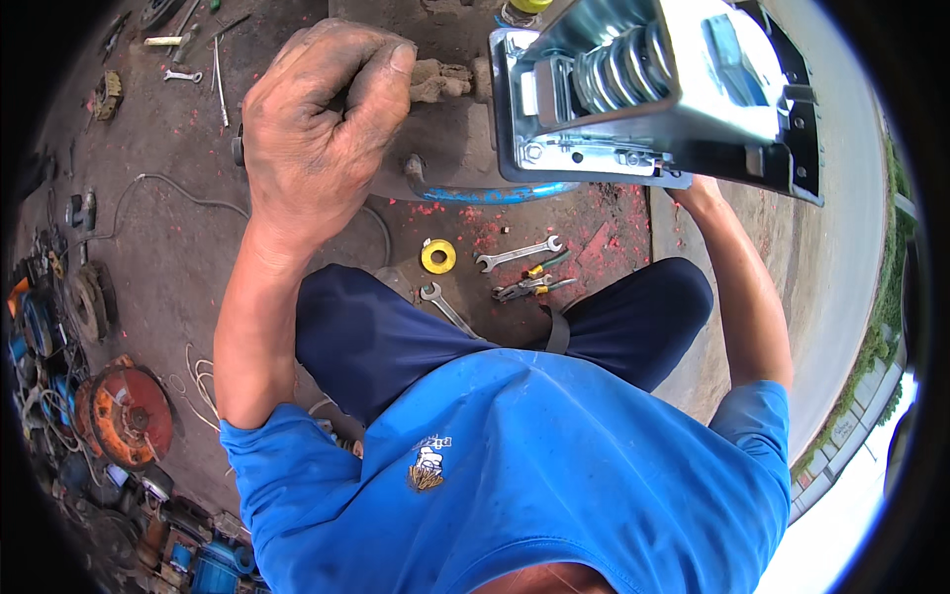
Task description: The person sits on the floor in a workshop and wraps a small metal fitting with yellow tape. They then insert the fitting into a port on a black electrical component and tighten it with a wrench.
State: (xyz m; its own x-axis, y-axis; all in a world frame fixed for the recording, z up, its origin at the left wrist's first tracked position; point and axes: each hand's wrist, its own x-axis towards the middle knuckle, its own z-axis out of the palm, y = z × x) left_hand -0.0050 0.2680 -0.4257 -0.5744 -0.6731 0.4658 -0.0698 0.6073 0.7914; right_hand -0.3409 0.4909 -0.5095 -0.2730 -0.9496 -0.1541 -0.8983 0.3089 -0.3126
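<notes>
My left hand (322,134), dirty with grease, is closed at the upper left, thumb pressed against the curled fingers. What it grips, if anything, is hidden. Beside its thumb a dirt-caked brown part (440,83) shows. A shiny metal bracket with a coil spring (628,74) fills the upper right, close to the view. Behind its lower edge, only the wrist side of my right hand (699,194) shows; its fingers are hidden. Between the two hands, below the brown part, runs a bent bar with worn blue paint (495,193).
Between my knees lie a yellow tape roll (438,256), an open-end wrench (520,253), a second wrench (445,307) and yellow-handled pliers (534,288). A hammer (170,42) and a small spanner (183,76) lie far left. An orange-red round machine part (129,413) stands among clutter and cables.
</notes>
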